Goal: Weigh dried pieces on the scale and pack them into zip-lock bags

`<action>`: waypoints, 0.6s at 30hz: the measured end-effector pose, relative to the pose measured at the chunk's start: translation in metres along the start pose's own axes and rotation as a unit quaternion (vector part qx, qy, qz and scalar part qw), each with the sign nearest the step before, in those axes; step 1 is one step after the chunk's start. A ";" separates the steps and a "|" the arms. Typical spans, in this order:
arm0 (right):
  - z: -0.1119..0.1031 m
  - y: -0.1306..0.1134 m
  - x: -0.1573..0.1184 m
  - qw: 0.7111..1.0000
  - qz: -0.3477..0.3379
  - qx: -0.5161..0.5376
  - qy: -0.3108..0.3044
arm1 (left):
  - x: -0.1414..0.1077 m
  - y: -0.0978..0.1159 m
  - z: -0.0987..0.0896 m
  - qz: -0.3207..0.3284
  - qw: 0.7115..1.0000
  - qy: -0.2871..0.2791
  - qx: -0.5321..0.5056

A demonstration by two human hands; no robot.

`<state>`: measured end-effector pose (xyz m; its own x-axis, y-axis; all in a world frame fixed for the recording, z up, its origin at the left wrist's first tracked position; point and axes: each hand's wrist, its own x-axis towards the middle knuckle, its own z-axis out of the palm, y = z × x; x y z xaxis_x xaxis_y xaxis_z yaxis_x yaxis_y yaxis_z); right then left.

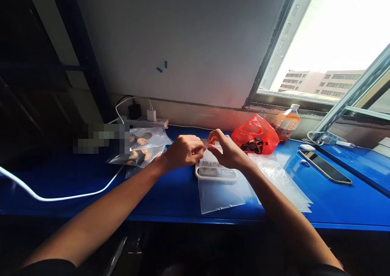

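Note:
My left hand (185, 151) and my right hand (227, 149) meet over the blue table, fingers pinched at the upper edge of a clear plastic bag (210, 159). What lies in the bag, if anything, is hard to make out. Under it sits a white device with a grey front panel (217, 174), perhaps a small scale, partly covered by the bag. Another flat clear bag (222, 201) lies at the device's near side. Clear bags holding brown, dried-looking pieces (140, 150) rest to the left of my left hand.
A red plastic bag with dark contents (257, 136) stands behind my right hand, beside an orange drink bottle (287, 122). Flat clear bags (283, 182) are stacked at right, near a phone (326, 166). A white cable (76, 198) crosses the left; a power strip (161, 123) sits behind.

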<state>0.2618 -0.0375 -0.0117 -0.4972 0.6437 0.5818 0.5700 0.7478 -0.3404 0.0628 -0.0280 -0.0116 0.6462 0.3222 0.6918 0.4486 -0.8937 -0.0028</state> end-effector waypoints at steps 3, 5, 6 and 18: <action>-0.008 0.005 0.001 1.000 0.011 0.017 0.006 | 0.002 0.003 -0.007 0.001 1.000 0.024 0.005; -0.013 0.009 0.001 0.999 0.020 0.030 0.010 | 0.004 0.006 -0.011 0.010 0.999 0.040 0.003; -0.016 0.012 0.000 0.999 0.026 0.036 0.013 | 0.005 0.008 -0.014 0.016 0.999 0.050 0.000; -0.035 0.031 -0.003 0.991 0.096 0.074 0.051 | 0.006 0.011 -0.026 -0.045 0.992 0.087 -0.078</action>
<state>0.3040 -0.0217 0.0017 -0.3162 0.7618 0.5654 0.5418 0.6342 -0.5516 0.0554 -0.0440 0.0117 0.4863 0.3557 0.7981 0.3896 -0.9058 0.1663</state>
